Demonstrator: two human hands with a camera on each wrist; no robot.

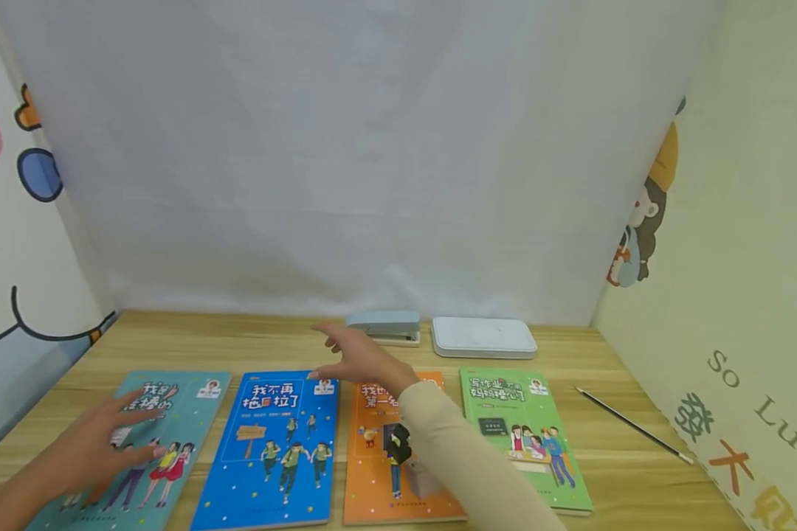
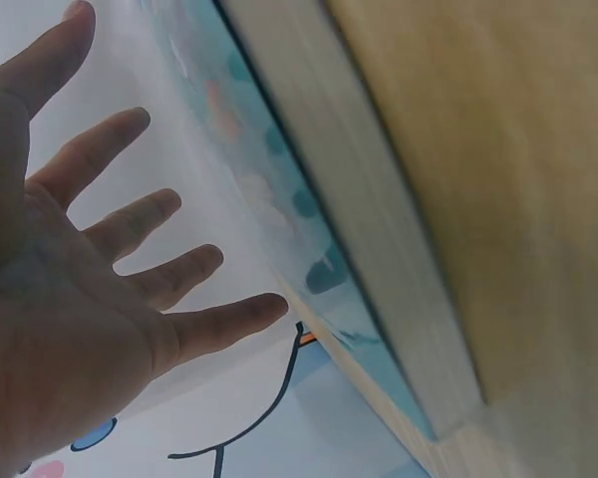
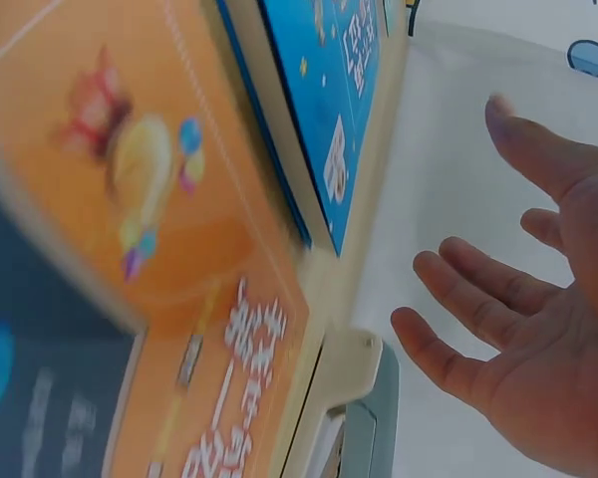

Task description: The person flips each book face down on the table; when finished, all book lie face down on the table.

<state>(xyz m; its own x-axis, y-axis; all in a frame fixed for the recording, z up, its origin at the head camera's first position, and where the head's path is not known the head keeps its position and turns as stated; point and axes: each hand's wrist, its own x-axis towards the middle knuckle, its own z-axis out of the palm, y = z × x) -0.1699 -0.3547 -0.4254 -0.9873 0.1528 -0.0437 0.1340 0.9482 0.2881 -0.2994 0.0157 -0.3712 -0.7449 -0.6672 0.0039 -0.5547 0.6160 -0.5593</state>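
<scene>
My left hand (image 1: 99, 450) hovers over the teal book (image 1: 192, 413) at the left, fingers spread and nothing in them. The left wrist view shows that palm (image 2: 70, 289) beside the book's page edge (image 2: 369, 209). My right hand (image 1: 361, 358) reaches above the top of the orange book (image 1: 365, 487), thumb apart from the fingers, holding nothing. Behind its wrist stands a blue-grey stapler (image 1: 385, 321), partly overlapped by the hand in the head view. Between the hands lies a blue book (image 1: 266, 472). A green book (image 1: 538, 442) lies right of the right forearm, which covers part of the orange cover.
A white case (image 1: 483, 337), closed, sits at the back next to the stapler. A dark pencil (image 1: 631, 422) lies on the right of the wooden table (image 1: 206, 335). A pale curtain (image 1: 339, 147) hangs along the back edge, with printed walls at both sides.
</scene>
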